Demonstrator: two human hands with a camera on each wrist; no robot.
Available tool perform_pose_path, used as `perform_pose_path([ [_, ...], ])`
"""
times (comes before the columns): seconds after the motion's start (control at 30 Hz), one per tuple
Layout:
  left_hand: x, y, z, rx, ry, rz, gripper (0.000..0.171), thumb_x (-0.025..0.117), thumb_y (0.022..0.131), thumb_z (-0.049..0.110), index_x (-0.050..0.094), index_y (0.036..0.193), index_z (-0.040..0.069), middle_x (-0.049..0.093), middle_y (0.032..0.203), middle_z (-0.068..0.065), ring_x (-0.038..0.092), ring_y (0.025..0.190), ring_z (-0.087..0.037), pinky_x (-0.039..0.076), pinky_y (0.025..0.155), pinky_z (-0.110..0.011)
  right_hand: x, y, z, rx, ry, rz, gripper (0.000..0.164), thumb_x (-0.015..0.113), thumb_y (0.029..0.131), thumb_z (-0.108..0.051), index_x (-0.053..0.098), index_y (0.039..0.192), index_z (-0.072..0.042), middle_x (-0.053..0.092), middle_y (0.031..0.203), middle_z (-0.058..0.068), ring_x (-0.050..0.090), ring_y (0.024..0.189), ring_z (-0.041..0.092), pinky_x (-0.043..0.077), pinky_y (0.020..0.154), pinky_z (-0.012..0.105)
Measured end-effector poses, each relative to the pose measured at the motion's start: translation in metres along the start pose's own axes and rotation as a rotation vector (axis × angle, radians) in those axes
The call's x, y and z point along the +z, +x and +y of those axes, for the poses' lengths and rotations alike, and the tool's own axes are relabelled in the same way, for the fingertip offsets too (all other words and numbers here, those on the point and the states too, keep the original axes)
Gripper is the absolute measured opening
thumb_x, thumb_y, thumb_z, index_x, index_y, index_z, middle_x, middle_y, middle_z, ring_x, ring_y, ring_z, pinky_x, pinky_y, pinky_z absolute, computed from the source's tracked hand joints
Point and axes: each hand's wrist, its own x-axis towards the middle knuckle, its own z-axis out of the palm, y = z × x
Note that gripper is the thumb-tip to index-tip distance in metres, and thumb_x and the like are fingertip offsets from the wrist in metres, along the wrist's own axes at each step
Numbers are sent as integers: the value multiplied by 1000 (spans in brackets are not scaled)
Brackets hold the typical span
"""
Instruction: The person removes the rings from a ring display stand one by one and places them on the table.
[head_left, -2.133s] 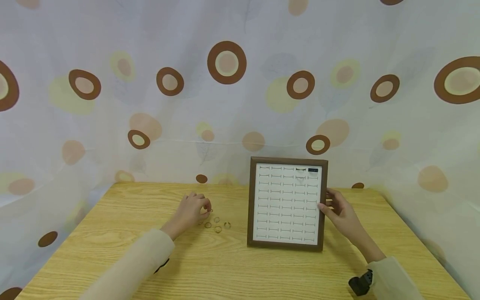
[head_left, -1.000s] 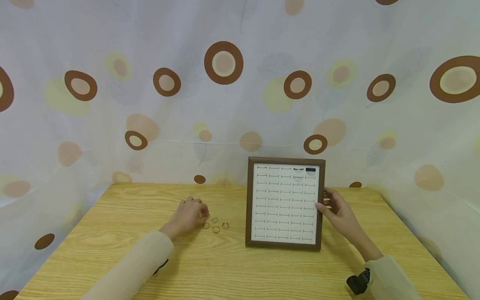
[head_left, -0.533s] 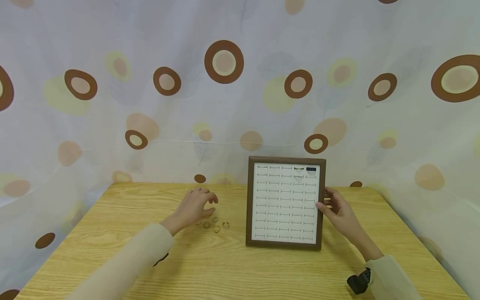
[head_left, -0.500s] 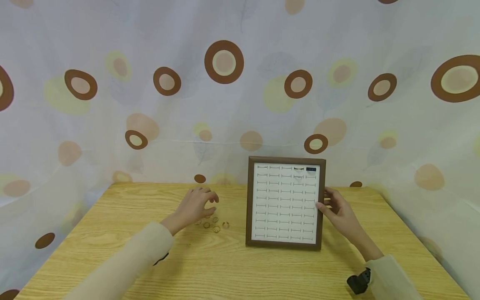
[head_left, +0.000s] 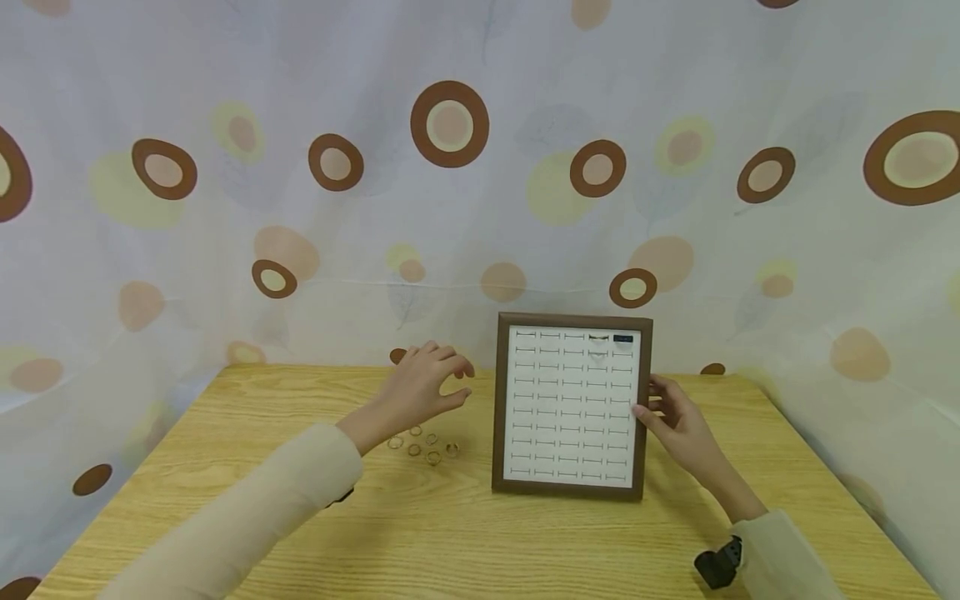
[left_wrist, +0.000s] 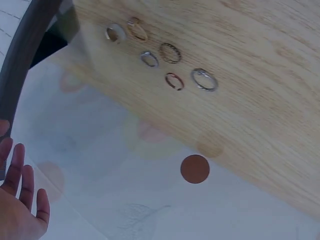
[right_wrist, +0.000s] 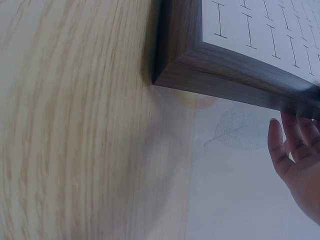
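My left hand hovers above the table, fingers loosely spread and holding nothing; the left wrist view shows its straight fingers. Below it several small rings lie loose on the wood, also seen from the left wrist as rings. A brown wooden frame with a white slotted board stands tilted to the right of the rings. My right hand grips its right edge, thumb in front and fingers behind. One ring and a dark piece sit in the board's top row.
The wooden table is bounded by a white curtain with brown circles at the back and both sides. A black wrist device sits on my right sleeve. Bare wood lies in front of the frame.
My left hand rose off the rings and moved up and right toward the frame, its fingers spreading. The rings stay on the table. The right hand and the frame held still.
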Motion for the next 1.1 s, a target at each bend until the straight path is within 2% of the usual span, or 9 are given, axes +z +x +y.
perform_pose_path([
  [0.2, -5, 18, 21, 54, -30, 38, 17, 66, 81, 27, 63, 96, 21, 61, 90, 7, 48, 84, -12, 38, 77, -32, -1, 0, 2, 1, -7, 2, 45, 53, 90, -2, 37, 131, 5, 51, 115, 20, 52, 91, -1, 45, 75, 11],
  [0.37, -4, 29, 36, 87, -46, 37, 18, 65, 82, 29, 64, 97, 20, 62, 94, 7, 50, 89, -13, 38, 77, -31, -1, -1, 4, 5, -17, 3, 44, 53, 90, -5, 37, 129, 6, 51, 115, 19, 51, 90, -3, 45, 74, 11],
  [0.53, 1, 38, 49, 114, -12, 30, 18, 64, 83, 31, 64, 98, 21, 62, 97, 9, 49, 88, -12, 38, 80, -31, -1, 0, 6, 3, -22, -3, 44, 53, 91, -10, 38, 130, 5, 51, 114, 9, 53, 91, 1, 45, 75, 12],
  [0.63, 4, 44, 56, 129, 4, 29, 18, 62, 84, 32, 63, 99, 22, 62, 97, 10, 48, 86, -11, 38, 79, -30, -1, 0, 6, -1, -19, -4, 44, 54, 91, -9, 38, 130, 5, 50, 113, 5, 53, 91, -2, 46, 75, 12],
  [0.8, 7, 54, 66, 146, 26, 29, 19, 62, 85, 33, 63, 100, 23, 62, 97, 10, 47, 85, -11, 37, 75, -28, -1, 0, 6, -5, -12, -6, 43, 53, 90, -5, 37, 129, 5, 51, 114, 11, 52, 91, -4, 46, 74, 12],
  [0.9, 9, 60, 72, 156, 31, 36, 19, 62, 85, 32, 63, 101, 23, 62, 97, 9, 48, 85, -12, 35, 73, -27, -1, 0, 5, 0, -15, -7, 44, 53, 91, -8, 37, 130, 5, 51, 114, 12, 53, 91, 0, 46, 74, 12],
  [1.1, 17, 74, 82, 164, 71, 47, 19, 59, 86, 33, 61, 103, 24, 61, 98, 11, 50, 90, -12, 37, 82, -29, 0, 0, 1, -7, -2, -9, 44, 53, 90, -4, 37, 131, 5, 51, 115, 20, 54, 91, 4, 45, 74, 12],
])
